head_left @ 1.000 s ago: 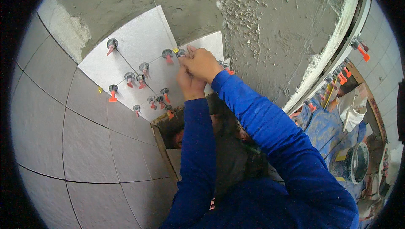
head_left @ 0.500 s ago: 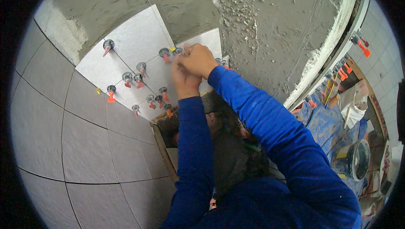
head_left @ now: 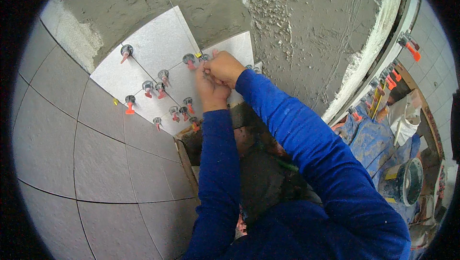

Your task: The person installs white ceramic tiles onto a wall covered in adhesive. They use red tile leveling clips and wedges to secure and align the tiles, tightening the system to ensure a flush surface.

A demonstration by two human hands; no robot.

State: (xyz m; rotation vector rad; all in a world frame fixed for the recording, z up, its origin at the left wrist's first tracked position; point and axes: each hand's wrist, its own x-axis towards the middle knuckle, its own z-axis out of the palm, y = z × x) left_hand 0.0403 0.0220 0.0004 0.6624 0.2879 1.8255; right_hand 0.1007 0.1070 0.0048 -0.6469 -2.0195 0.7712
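Has the left hand [head_left: 212, 90] and the right hand [head_left: 225, 68] together, in contact with each other, over the speckled white tiles [head_left: 167, 32]. Curls the fingers of both close against a tile-levelling clip [head_left: 204, 57], partly covered by them near the corner of the upper tile. Cannot tell whether clamped on that clip, on something hidden between the fingers, or on neither. Wears long blue sleeves [head_left: 220, 164], with the right forearm slanting in from the lower right. Has a yellow spacer [head_left: 198, 55] just left of the clip, then a red-handled clip [head_left: 189, 61] on the same seam. Shows more such clips scattered left and below along the joints, including an orange-handled clip [head_left: 130, 104] at the lower left edge. Adjoins larger grey tiles [head_left: 100, 164] on the left and rough grey mortar [head_left: 129, 1] above. Includes, well apart at the right, a bucket [head_left: 392, 183], a white bag [head_left: 406, 116] and stained blue sheeting [head_left: 371, 140].
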